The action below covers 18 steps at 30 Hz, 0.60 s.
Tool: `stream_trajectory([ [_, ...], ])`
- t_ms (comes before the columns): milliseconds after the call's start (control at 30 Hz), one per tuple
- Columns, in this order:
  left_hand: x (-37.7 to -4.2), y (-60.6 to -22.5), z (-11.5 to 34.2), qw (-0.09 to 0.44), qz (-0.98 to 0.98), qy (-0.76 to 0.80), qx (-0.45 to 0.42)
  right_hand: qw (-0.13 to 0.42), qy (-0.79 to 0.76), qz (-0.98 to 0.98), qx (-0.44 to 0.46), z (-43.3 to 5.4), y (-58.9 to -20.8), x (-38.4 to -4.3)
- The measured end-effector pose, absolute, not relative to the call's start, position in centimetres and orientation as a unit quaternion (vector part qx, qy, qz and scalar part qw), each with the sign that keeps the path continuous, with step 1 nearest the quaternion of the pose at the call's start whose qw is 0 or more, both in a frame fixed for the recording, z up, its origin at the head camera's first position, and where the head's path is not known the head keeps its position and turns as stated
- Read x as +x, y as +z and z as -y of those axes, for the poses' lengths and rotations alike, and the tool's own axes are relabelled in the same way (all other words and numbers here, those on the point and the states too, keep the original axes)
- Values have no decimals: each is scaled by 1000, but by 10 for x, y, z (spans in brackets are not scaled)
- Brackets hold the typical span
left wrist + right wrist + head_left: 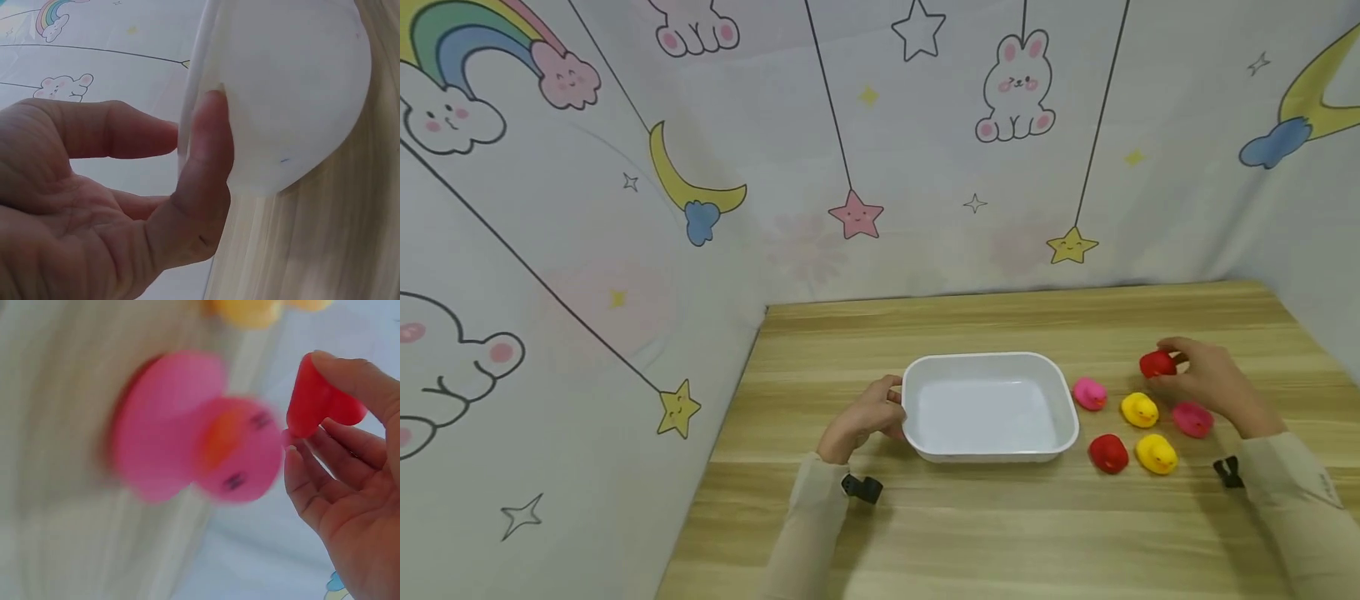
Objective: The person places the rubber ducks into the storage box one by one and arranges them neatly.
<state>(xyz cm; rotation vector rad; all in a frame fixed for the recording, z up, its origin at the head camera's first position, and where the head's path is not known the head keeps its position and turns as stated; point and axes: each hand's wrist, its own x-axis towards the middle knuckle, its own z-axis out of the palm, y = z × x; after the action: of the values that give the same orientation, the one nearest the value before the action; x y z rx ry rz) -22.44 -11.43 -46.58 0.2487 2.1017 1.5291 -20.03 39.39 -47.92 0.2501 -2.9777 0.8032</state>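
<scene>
My left hand pinches the left rim of a white rectangular tub standing on the table. In the left wrist view a thumb and finger lie on either side of the tub's thin wall. Over at the far right, my right hand holds a red rubber duck between thumb and fingertips. That same duck appears at the upper right of the right wrist view, beside a large blurred pink duck. The inside of the tub shows only its white floor.
Right of the tub lie a pink duck, another red duck, two yellow ducks and a darker pink duck below my right hand. Printed white cloth hangs behind the wooden table and along its sides.
</scene>
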Motion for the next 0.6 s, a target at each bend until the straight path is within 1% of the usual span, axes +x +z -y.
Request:
stream_trajectory([
  [200,-225,-466,113,259,-769,579,79,69,290,950,92,-372,-461,-201],
  [400,-225,-465,115,257,-766,581,95,66,321,941,90,-349,-440,-203],
  [600,-225,-465,115,255,-767,580,102,77,318,936,130,-322,-423,-206],
])
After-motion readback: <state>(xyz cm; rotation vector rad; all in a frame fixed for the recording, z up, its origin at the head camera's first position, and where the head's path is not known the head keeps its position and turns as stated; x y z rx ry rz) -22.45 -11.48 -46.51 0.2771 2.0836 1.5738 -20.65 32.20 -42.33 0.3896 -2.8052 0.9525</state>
